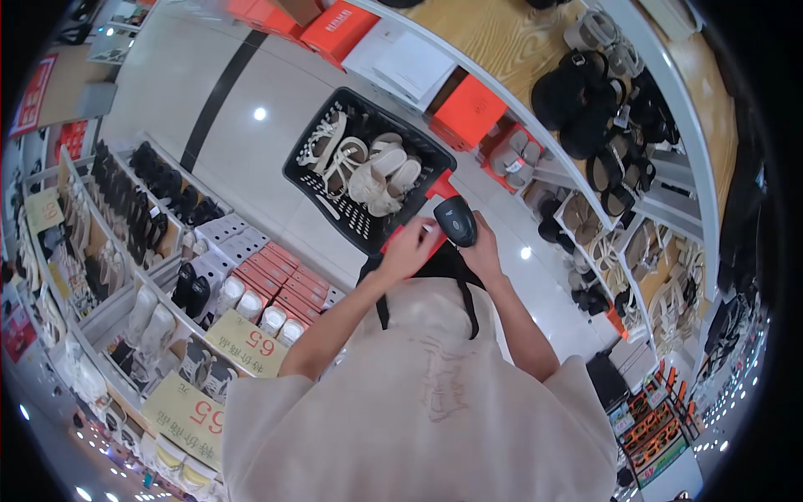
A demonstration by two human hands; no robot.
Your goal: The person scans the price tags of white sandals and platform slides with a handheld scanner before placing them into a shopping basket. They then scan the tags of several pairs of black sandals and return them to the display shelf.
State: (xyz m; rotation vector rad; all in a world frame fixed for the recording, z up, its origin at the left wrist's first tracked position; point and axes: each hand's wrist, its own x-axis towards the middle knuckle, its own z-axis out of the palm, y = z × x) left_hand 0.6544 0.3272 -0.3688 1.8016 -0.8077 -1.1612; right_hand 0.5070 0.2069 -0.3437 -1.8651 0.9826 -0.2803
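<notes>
My right hand (483, 251) is wrapped round a black handheld barcode scanner (456, 222), its rounded head pointing up and forward. Close to the scanner, my left hand (408, 249) has its fingers curled in and slightly blurred. Whether anything sits between those fingers is hidden. Just beyond both hands stands a black shopping basket (335, 216) with red handle parts (442, 183). Inside it lie several loose shoes: white slippers (387, 159), strappy light sandals (344, 166) and a pale shoe with a bow (368, 187).
Orange shoeboxes (470, 110) and a white box (400, 63) line the floor beyond the basket. A shelf on the right carries black sandals (577, 100). Left, racks hold shoes, stacked red boxes (288, 284) and yellow price signs (247, 341). Grey tiled floor (242, 159) lies left of the basket.
</notes>
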